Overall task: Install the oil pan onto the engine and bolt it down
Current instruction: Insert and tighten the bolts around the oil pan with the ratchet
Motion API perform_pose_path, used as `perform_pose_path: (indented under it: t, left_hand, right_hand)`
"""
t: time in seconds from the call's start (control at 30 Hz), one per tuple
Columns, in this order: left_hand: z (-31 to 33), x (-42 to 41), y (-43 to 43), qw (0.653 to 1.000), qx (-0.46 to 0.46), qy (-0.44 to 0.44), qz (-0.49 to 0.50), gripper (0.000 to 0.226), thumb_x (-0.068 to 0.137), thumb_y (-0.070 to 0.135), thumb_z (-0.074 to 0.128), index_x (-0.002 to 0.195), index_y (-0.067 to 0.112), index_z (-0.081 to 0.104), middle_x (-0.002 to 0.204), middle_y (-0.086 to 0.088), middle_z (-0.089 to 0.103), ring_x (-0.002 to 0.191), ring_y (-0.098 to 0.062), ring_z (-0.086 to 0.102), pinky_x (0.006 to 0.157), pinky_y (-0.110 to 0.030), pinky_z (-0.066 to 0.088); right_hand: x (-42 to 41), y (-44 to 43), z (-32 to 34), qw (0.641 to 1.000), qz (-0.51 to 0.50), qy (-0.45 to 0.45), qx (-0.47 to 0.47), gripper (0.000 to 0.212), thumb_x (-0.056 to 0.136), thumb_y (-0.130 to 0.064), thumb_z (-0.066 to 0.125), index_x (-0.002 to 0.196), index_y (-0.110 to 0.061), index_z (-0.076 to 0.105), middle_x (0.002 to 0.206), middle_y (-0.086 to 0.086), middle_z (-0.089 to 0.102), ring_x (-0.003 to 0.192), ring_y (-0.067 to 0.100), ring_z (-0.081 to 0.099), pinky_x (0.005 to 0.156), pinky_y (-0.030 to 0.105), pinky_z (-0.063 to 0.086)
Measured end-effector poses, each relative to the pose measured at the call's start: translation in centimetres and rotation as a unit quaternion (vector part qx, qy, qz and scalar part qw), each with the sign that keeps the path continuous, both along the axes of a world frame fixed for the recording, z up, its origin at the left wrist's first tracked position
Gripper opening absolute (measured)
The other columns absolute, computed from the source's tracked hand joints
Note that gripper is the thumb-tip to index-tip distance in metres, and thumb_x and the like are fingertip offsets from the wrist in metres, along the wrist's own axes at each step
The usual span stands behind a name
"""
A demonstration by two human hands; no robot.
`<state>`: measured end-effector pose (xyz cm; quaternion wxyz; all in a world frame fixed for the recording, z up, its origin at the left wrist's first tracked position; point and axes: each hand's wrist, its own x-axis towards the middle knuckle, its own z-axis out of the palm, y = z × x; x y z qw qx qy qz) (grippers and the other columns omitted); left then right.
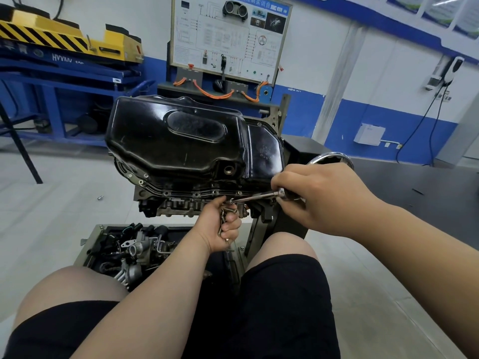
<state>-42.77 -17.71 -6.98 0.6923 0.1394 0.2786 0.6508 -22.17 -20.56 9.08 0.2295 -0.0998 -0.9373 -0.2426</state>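
Workshop floor pale tile | wall blue-white | training board behind engine

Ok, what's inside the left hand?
Several loose bolts poke out of the left hand; the rest of its grip is covered, so their count can't be told.

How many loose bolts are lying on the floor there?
1. A loose bolt lies on the pale floor, left of the engine. The left hand grips spare bolts, off the floor. Others may be hidden in the parts tray.
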Motion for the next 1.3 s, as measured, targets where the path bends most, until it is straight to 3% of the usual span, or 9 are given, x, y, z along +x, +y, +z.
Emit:
perform_pose_path:
  t: [0.37, 0.87, 1.3]
  left_hand:
    - [-0.1, -0.8, -0.3, 0.998, -0.037, 0.055, -0.003, 0.047, 0.095, 0.039, 0.04, 0.058, 0.012, 0.05, 0.044, 0.0, 0.035, 0.029, -0.009, 0.024, 0.032, -0.008, 0.014]
    - [-0.1, 0.0, 1.3, 0.999, 0.003, 0.044, 0.018, 0.053, 0.09, 0.036, 0.035, 0.051, 0.009, 0.06, 0.044, -0.002, 0.038, 0.029, -0.01, 0.025, 0.031, -0.009, 0.017]
    - [-0.1, 0.2, 0.9, 0.999, 0.011, 0.041, 0.013, 0.051, 0.088, 0.036, 0.035, 0.053, 0.009, 0.06, 0.046, -0.002, 0.039, 0.031, -0.01, 0.026, 0.034, -0.01, 0.017]
  right_hand:
    - [-0.3, -0.1, 0.0, 0.996, -0.003, -0.083, 0.043, 0.015, 0.08, -0.017, 0.064, 0.092, -0.011, 0.069, 0.076, 0.001, 0.063, 0.057, 0.022, 0.058, 0.045, 0.024, 0.036]
    - [-0.1, 0.3, -0.8, 0.998, -0.018, 0.038, -0.039, 0.016, 0.081, -0.019, 0.066, 0.097, -0.015, 0.067, 0.082, -0.005, 0.065, 0.061, 0.019, 0.061, 0.044, 0.033, 0.048]
    - [0.5, 0.4, -0.9, 0.997, -0.02, 0.055, -0.052, 0.016, 0.081, -0.023, 0.063, 0.094, -0.015, 0.068, 0.079, -0.005, 0.064, 0.058, 0.019, 0.059, 0.043, 0.035, 0.048]
